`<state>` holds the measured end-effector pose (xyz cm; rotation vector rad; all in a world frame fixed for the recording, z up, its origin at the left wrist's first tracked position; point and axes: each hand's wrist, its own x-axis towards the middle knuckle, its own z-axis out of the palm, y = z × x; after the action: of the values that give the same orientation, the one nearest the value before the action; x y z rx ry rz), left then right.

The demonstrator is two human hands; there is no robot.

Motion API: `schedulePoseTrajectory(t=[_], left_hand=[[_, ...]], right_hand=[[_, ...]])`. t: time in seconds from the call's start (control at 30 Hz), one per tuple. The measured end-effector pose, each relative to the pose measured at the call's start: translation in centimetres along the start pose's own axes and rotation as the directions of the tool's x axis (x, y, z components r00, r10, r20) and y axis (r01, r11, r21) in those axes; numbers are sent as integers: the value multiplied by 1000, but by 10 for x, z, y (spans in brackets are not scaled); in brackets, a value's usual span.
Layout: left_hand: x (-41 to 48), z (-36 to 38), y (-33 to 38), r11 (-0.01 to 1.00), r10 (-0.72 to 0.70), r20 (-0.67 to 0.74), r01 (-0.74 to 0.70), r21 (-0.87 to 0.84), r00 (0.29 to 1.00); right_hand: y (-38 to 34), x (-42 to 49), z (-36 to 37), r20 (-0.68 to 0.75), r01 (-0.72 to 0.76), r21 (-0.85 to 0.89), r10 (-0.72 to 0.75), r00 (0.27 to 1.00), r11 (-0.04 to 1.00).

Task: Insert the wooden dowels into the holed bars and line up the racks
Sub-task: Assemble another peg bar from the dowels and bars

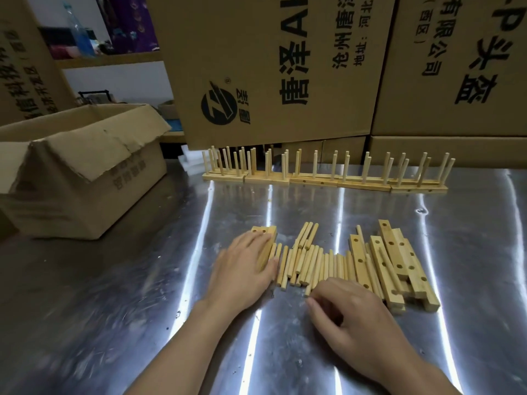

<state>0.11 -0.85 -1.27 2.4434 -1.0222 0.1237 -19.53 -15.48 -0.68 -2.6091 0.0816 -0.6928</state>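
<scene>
Several loose wooden dowels (309, 262) lie side by side in the middle of the steel table (114, 295). To their right sits a pile of holed bars (399, 263). My left hand (245, 266) lies flat over a holed bar (266, 238) at the left end of the dowels, its fingers wrapped along the bar. My right hand (353, 317) hovers at the near ends of the dowels with fingers curled; whether it pinches a dowel is hidden. A row of finished racks (322, 178) with upright dowels stands along the table's back edge.
An open cardboard box (77, 172) stands on the table at the left. Large printed cartons (285, 67) form a wall right behind the racks. Shelves with bottles and bags show at the far left rear.
</scene>
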Motion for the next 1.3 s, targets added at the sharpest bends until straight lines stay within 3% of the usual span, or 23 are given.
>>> schedulePoseTrajectory(t=[0.23,0.5,0.7,0.83,0.97,1.03,1.13,1.23,1.3], left_hand=[[3,-1,0,984,-134,-96,121,-128,986],[6,1,13,947,-213,-179,157,-282,961],[8,-4,18,738,-374,-144,199,-645,916],[2,-21,26,682,-203,-216,-21,-731,955],[-3,-31,36,676,7,-212,-161,-719,977],[-6,-34,41,659,90,-173,-189,-728,981],[-9,-36,46,647,196,-131,-228,-727,972],[-9,-38,47,686,245,-89,-238,-688,965],[-7,-41,43,732,256,-16,-204,-650,967]], right_hand=[[0,0,0,18,-32,9,32,999,999],[2,0,2,15,-31,23,31,999,999],[3,-1,3,-3,-13,25,13,1000,1000],[2,-1,3,-108,-47,114,59,992,992],[-4,1,-3,-261,-207,492,370,892,846],[-2,1,-8,-221,-272,608,487,845,746],[1,2,-11,-138,-273,730,526,839,627],[4,3,-12,-175,-210,709,456,873,674],[8,2,-14,-182,-201,594,373,910,779]])
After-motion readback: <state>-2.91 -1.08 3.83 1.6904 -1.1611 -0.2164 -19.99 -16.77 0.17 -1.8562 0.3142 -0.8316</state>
